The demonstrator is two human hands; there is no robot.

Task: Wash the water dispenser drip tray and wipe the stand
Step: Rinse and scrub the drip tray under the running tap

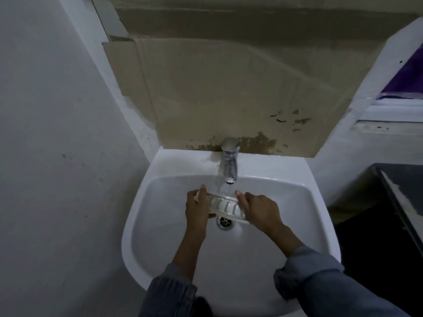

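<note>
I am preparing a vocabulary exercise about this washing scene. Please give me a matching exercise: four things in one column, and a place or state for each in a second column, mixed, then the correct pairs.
Things:
1. drip tray
2. tap
3. drain
4. cardboard

Places or states:
A. on the wall behind the sink, stained near its lower edge
B. held between the left hand and right hand
C. at the bottom of the basin, below the tray
D. at the back rim, spout above the tray

Pairs: 1-B, 2-D, 3-C, 4-A
</note>
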